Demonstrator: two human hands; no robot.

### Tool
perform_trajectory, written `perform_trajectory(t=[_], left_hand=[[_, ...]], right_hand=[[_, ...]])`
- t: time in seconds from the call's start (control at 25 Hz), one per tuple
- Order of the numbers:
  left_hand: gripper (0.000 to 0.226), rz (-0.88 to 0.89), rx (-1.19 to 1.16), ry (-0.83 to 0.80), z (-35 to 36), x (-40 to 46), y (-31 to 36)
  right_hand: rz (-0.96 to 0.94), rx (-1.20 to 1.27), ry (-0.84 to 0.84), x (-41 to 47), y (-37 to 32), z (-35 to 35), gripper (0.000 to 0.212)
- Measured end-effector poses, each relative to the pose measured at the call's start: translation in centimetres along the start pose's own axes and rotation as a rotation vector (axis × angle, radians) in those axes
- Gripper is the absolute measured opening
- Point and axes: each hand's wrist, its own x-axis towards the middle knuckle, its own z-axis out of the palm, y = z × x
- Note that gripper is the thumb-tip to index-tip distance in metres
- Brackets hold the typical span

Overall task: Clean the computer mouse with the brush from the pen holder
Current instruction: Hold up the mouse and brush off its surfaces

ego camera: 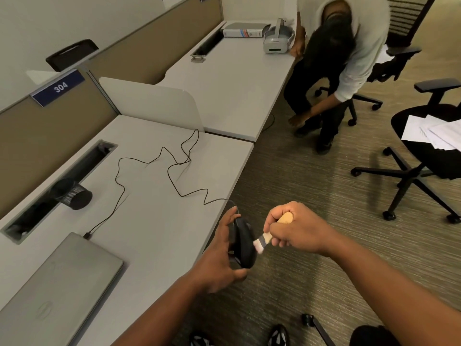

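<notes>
L hand (219, 255) grasps the mouse (243, 245) off the near right edge of the desk (154, 221), fingers curled round it, thumb under. Mouse is black, matte, rounded, held on edge w/ its curved back facing right. Thin black cable (172, 171) runs from it in loose kinks across the desk, far and left, to a closed laptop (62, 278), grey metal, flat, near left.

R hand (291, 231) clenched round the brush (264, 239): pale wooden handle, rounded butt end sticking out of the fist, short flat tuft of whitish bristles. Bristle tips touch the mouse's right side.

Pen holder (72, 193), black wire mesh, cylindrical, lies tipped on its side at the left, by the recessed cable trough (82, 166).

Desk top smooth, light grey. Floor (299, 171) is ribbed grey-brown carpet. Far right: another person (349, 58) bent forward, black swivel chair (419, 156) w/ white papers on the seat. Grey headset (278, 38) on the far desk.
</notes>
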Motion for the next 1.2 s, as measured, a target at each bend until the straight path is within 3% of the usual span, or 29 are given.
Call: perform_trajectory(t=[0.2,0.36,0.56,0.8,0.96,1.2], left_hand=[[0.146,-0.023,0.026,-0.025,0.2,0.0,0.3],[0.146,-0.006,0.009,-0.035,0.2,0.0,0.4],[0.147,0.0,0.024,-0.034,0.0,0.0,0.0],[0.146,-0.027,0.002,-0.041,-0.1,0.0,0.3],[0.148,-0.019,-0.041,-0.055,-0.2,-0.1,0.5],[0.148,0.003,-0.118,-0.001,-0.6,-0.3,0.5]], right_hand=[[-0.135,0.021,0.219,0.6,0.2,0.4,0.016],[-0.114,-0.089,0.127,0.8,0.5,0.7,0.013],[0.0,-0.01,-0.03,0.4,0.5,0.1,0.016],[-0.126,-0.032,0.178,0.8,1.4,0.4,0.015],[-0.186,-0.199,0.055,0.9,2.1,0.5,0.015],[-0.104,0.008,-0.093,0.4,2.3,-1.2,0.008]])
